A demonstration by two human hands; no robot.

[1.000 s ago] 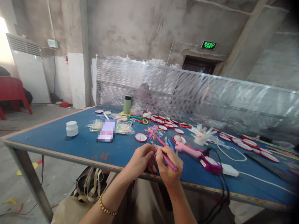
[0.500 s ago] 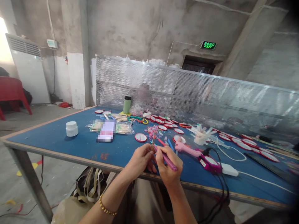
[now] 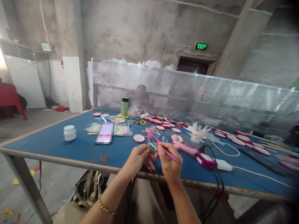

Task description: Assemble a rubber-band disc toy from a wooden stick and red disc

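Note:
Between the fingertips of my left hand, a thin flat stick stands nearly upright, pale with a brownish tint. My right hand grips a purple pen with a pinkish front end, slanted toward the stick. Its tip is close to my left fingers; whether it touches the stick I cannot tell. A teal piece shows between the hands. Just beyond them lie a round white disc with a red rim and a tangle of colourful bands.
Right of my hands lies a pink and purple corded tool beside a white power strip. Behind it stand a cup of white sticks and several red-rimmed discs. Leftward are a phone, a white jar and a green bottle.
The view has shifted slightly. My hands have moved a little apart, and the stick in my left hand shows more clearly, away from the pen.

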